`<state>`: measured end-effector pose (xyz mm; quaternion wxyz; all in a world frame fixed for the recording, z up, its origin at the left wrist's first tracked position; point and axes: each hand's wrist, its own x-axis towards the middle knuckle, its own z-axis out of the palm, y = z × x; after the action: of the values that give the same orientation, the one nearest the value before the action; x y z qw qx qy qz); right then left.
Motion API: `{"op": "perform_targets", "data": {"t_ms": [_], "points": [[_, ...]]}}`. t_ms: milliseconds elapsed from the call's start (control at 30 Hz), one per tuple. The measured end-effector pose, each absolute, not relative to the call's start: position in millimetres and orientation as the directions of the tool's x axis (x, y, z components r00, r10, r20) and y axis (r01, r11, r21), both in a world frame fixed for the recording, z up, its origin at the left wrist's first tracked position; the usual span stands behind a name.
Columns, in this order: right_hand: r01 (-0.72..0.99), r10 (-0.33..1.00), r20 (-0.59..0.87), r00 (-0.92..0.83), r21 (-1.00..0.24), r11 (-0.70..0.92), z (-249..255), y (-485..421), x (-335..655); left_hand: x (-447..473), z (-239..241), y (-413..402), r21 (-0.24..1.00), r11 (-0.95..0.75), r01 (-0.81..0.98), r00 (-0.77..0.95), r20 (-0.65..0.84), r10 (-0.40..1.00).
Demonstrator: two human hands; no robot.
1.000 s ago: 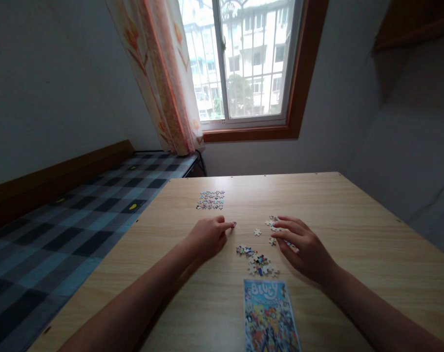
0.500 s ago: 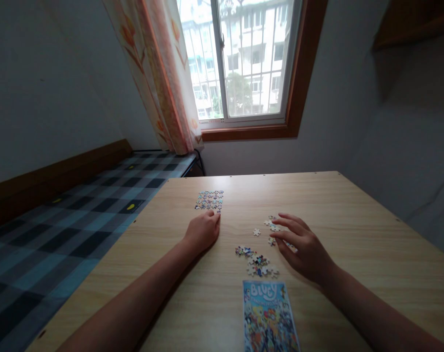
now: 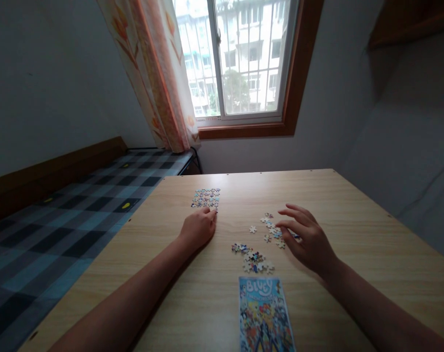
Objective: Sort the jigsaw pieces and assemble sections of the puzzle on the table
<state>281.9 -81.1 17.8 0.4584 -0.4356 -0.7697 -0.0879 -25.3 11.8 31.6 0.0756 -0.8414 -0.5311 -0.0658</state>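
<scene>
Left hand (image 3: 199,228) sits at the near edge of the puzzle (image 3: 206,197), finger grip unclear; right hand (image 3: 308,239) spreads wide fingers over loose pieces (image 3: 272,231), well inside the bench (image 3: 357,234) edges.

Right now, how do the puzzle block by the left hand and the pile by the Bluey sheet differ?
The puzzle block is in neat rows; the pile is jumbled. The puzzle block sits nearer the far edge of the table; the pile lies by the Bluey sheet. The left hand is at the puzzle block; neither hand touches the pile. Both rest on the table.
</scene>
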Motion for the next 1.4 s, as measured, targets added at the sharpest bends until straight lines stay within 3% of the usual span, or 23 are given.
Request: {"op": "perform_targets", "data": {"t_ms": [433, 700, 800, 900, 1067, 1233, 1400], "points": [[0.758, 0.585, 0.793, -0.171, -0.274, 0.592, 15, -79, 287, -29, 33, 14, -0.118, -0.418, 0.901, 0.434, 0.182, 0.882], [0.759, 0.599, 0.782, -0.174, -0.281, 0.588, 17, -79, 287, -29, 34, 14, -0.087, -0.416, 0.905, 0.425, 0.204, 0.882], [0.753, 0.623, 0.752, -0.215, -0.278, 0.596, 17, -79, 286, -30, 34, 12, -0.025, -0.453, 0.891, 0.444, 0.251, 0.860], [0.739, 0.649, 0.699, -0.301, -0.259, 0.622, 13, -80, 283, -26, 35, 4, 0.115, -0.614, 0.781, 0.560, 0.308, 0.770], [0.709, 0.670, 0.609, -0.423, -0.238, 0.664, 10, -84, 274, -17, 37, -13, 0.394, -0.758, 0.520, 0.755, 0.204, 0.624], [0.685, 0.680, 0.538, -0.499, -0.236, 0.690, 14, -91, 266, -15, 39, -14, 0.456, -0.742, 0.491, 0.797, 0.108, 0.594], [0.674, 0.679, 0.515, -0.523, -0.239, 0.699, 13, -92, 265, -17, 37, -9, 0.499, -0.723, 0.478, 0.795, 0.104, 0.597]]}}
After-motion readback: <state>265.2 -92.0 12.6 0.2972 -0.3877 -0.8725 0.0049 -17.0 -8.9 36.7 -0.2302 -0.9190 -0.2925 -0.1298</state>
